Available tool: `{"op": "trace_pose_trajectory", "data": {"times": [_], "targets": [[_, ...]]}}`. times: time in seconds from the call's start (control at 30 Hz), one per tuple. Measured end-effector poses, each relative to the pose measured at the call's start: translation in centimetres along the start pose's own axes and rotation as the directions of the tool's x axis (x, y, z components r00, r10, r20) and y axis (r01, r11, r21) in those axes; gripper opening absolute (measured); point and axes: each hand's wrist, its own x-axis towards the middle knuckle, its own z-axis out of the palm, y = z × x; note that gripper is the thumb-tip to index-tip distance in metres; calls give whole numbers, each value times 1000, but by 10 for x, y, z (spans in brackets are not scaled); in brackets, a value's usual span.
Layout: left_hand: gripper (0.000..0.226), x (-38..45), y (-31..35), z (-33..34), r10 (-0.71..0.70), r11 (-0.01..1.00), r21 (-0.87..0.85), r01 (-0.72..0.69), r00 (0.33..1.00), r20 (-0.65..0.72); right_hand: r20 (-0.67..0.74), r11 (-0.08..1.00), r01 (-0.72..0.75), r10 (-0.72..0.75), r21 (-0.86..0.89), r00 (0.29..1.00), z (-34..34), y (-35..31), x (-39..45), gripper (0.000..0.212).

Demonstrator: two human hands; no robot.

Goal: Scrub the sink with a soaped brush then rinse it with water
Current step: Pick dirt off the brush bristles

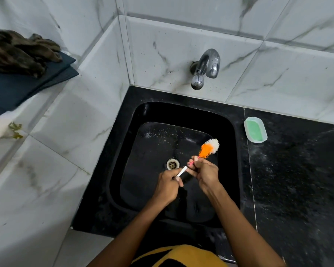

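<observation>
At the far left, a dark crumpled cloth (17,51) lay on top of a stack of folded dark blue towels (27,83), which rested on the white marble ledge (52,132) beside the wall.

The black sink (228,135) sat in the corner of the black tabletop (297,180). Scattered droplets or soap flecks covered the far part of the basin floor. The metal drain (173,164) lay near the middle of the basin. A chrome tap (205,67) projected from the marble wall tile above the sink's far rim, its spout curving downward. No water ran from it.

The left hand (169,186) was positioned over the basin, just in front of the drain. Its grip was narrow, the fingers curled and pinching the white end of the brush handle. The brush (208,148) ran diagonally from that hand up and to the right. The right hand (205,171) held the pink section of the handle just below the head, its fingers curled round it. The head, orange bristles tipped with white, pointed toward the sink's far right corner and was held above the basin floor; contact with the surface could not be confirmed.

To the right of the sink, a pale dish holding green soap (255,130) stood on the tabletop near the wall, well apart from the brush.
</observation>
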Motion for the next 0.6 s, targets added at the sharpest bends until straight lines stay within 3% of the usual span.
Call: {"op": "trace_pose_trajectory", "data": {"times": [0.6], "targets": [[40, -12, -9, -15, -45, 998, -55, 44, 999, -13, 13, 999, 45, -45, -29, 999, 13, 15, -9, 19]]}}
